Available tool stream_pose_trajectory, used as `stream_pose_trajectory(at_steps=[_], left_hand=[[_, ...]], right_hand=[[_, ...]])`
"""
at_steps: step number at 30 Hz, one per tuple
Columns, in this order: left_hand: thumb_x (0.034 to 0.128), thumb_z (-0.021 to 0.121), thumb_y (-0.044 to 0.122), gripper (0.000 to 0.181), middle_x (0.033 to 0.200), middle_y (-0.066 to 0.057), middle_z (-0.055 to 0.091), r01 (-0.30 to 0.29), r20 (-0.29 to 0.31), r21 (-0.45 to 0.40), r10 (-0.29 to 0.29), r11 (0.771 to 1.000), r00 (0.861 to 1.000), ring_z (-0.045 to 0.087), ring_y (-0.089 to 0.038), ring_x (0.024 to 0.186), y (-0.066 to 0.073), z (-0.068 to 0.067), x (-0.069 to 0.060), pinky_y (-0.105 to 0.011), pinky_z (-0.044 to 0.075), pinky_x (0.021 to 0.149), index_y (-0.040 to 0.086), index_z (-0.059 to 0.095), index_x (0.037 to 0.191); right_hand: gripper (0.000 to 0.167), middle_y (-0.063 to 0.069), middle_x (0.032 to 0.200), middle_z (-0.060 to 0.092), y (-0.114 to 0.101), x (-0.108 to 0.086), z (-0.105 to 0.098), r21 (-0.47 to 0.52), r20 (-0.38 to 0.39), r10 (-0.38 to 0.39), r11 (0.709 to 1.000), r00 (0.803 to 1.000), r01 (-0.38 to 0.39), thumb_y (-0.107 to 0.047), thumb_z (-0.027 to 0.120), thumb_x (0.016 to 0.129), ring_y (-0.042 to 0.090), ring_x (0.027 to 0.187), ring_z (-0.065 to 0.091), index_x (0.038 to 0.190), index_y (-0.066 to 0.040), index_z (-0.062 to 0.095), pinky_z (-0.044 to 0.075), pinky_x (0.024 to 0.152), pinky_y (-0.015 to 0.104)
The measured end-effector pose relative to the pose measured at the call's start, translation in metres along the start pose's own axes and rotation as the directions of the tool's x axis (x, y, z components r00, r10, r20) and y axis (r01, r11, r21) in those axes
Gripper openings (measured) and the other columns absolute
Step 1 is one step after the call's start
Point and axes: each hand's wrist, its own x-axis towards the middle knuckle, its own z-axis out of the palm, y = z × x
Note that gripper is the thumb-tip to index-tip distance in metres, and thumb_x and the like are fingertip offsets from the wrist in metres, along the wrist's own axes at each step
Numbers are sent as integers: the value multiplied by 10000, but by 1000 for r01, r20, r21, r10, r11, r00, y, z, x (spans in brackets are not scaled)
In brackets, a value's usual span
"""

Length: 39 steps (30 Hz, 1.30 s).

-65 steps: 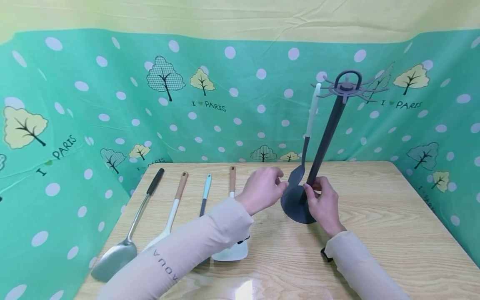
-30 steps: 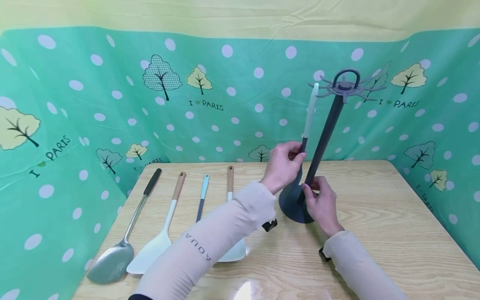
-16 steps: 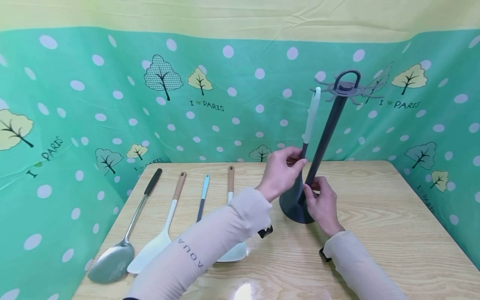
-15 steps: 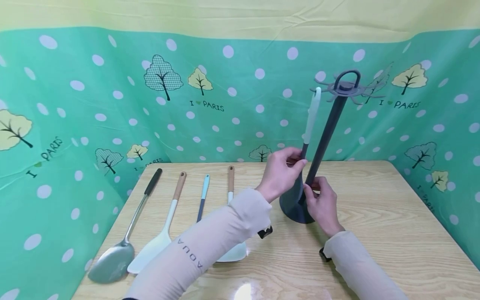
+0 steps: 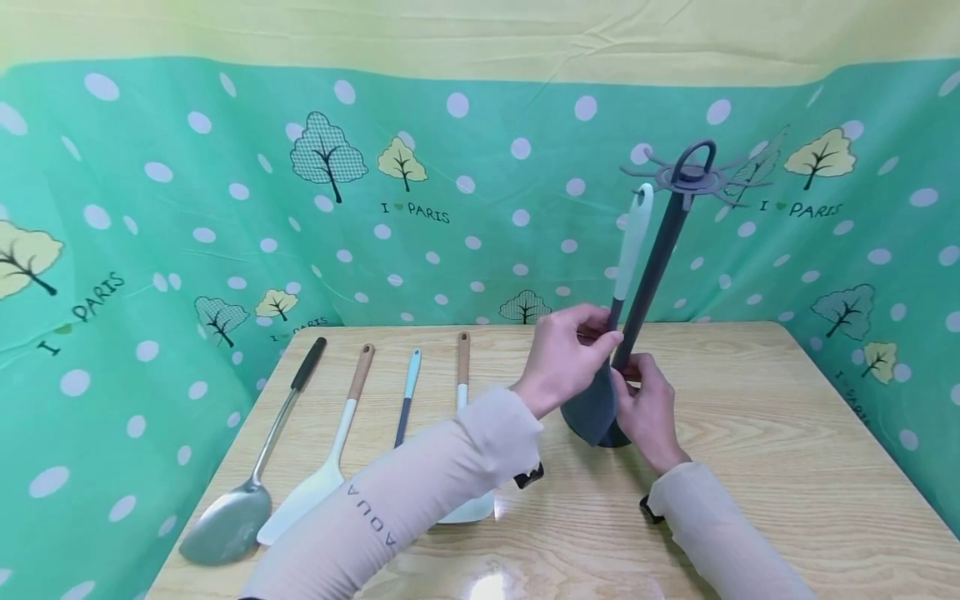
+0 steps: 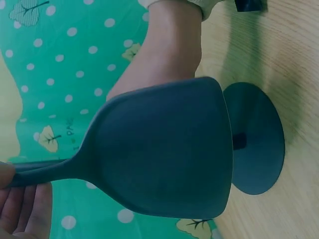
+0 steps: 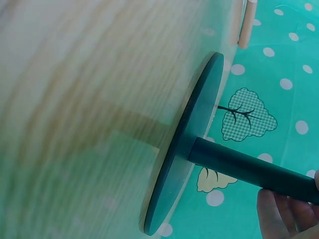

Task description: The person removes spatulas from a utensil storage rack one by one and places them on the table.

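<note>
My left hand (image 5: 566, 354) pinches the dark neck of a spatula (image 5: 632, 242), which stands nearly upright with its pale mint handle on top. In the left wrist view its broad dark blade (image 6: 164, 149) hangs in front of the round base (image 6: 261, 139) of a dark utensil stand (image 5: 660, 267). The handle's holed tip is just below the stand's ring of hooks (image 5: 693, 179); it looks apart from them. My right hand (image 5: 647, 408) holds the stand's pole low down, and in the right wrist view its fingers (image 7: 271, 211) curl against the pole.
Left on the wooden table (image 5: 765, 467) lie a steel wok turner (image 5: 228, 525), a white turner with a wooden handle (image 5: 330, 475), a blue-handled utensil (image 5: 412, 375) partly behind my sleeve, and another wooden-handled white turner (image 5: 463, 367). A green patterned cloth (image 5: 480, 192) hangs behind.
My left hand has taken hold of the spatula's neck. The handle's tip has moved right and down from the left hook, and the blade has turned. The hook ring has rotated; my right hand stays put.
</note>
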Motion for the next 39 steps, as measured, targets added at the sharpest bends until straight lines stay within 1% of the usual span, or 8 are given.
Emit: stream_pose_trajectory(at_steps=[3, 6, 9, 12, 15, 19, 23, 39], left_hand=[[869, 681, 52, 166, 875, -31, 692, -7, 5, -13, 7, 1000, 1000, 611, -13, 751, 2, 0, -1, -128, 516, 695, 6, 685, 1028], [868, 679, 51, 159, 870, -25, 690, -14, 8, -21, 14, 1000, 1000, 611, -11, 749, 5, 0, -2, -131, 519, 696, 13, 685, 1022], [866, 678, 50, 142, 859, -17, 686, -17, 8, -28, 17, 999, 1000, 610, -10, 744, 6, 0, -2, -134, 519, 696, 25, 688, 1006], [863, 679, 51, 131, 852, -12, 686, -19, 4, -34, 19, 999, 1000, 609, -10, 736, 7, -1, -2, -138, 520, 693, 30, 691, 993], [861, 683, 54, 130, 856, -20, 689, -21, -2, -46, 21, 999, 1000, 612, -18, 736, 8, -2, -3, -146, 523, 693, 28, 693, 988], [863, 688, 61, 140, 870, -34, 692, -18, -4, -50, 18, 999, 1000, 613, -22, 746, 10, -6, -5, -151, 526, 698, 22, 691, 998], [866, 694, 75, 142, 876, -31, 691, -10, -5, -42, 10, 999, 1000, 611, -23, 750, 10, -10, -7, -157, 528, 696, 26, 690, 999], [874, 700, 127, 104, 863, 5, 685, 20, -20, -52, -21, 998, 1000, 628, -53, 779, 1, -31, -19, -203, 546, 725, 66, 700, 959]], right_hand=[[196, 141, 990, 623, 1, 0, 0, 0, 7, -3, 1000, 1000, 3, -118, 607, 934, 261, 897, 640, 1084, -9, 546, 563, 767, 393], [197, 131, 1001, 628, 1, 0, -2, 18, 16, 0, 1000, 1000, -1, -127, 607, 930, 251, 903, 639, 1086, -21, 551, 547, 765, 227], [197, 127, 1005, 630, 2, 0, -2, 32, 23, 6, 999, 1000, -7, -114, 614, 920, 248, 910, 632, 1082, -22, 551, 464, 755, 76], [206, 130, 1009, 628, 1, 0, -3, 42, 29, 10, 999, 1000, -11, -98, 626, 907, 248, 915, 627, 1083, -22, 549, 433, 749, 36], [214, 120, 1019, 626, 1, 0, -3, 41, 34, 15, 999, 999, -17, -118, 625, 912, 235, 920, 625, 1090, -29, 548, 464, 764, 77], [213, 124, 1016, 620, 1, 0, -3, 34, 35, 9, 999, 999, -10, -145, 597, 938, 233, 922, 621, 1100, -17, 542, 553, 794, 296], [205, 147, 991, 615, 1, 0, -1, 24, 19, -7, 1000, 1000, 6, -130, 595, 943, 249, 908, 618, 1088, 2, 536, 550, 787, 460], [196, 120, 956, 626, -4, 0, 0, -9, -3, 29, 1000, 1000, -29, -139, 628, 927, 227, 900, 639, 1055, -16, 545, 553, 775, 365]])
